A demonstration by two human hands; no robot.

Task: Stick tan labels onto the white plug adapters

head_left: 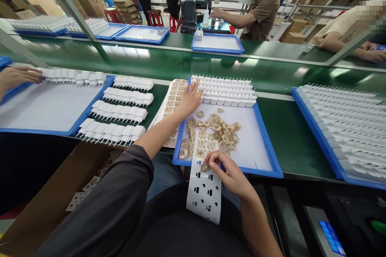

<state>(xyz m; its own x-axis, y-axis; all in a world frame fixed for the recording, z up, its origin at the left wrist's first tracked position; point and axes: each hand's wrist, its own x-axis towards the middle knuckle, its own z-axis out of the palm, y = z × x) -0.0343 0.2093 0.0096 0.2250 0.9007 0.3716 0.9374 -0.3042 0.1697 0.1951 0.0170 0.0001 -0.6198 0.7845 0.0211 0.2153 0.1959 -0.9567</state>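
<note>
2 hands work at the blue tray (273, 156): your left hand (189, 102) rests spread-fingered on white plugs (224, 92) along its far edge, your right hand (230, 174) pinches a tan sticker (205, 167) at its near edge.

Head camera, close above blue tray (268, 144), facing forward-down across conveyor (181, 62).
</note>
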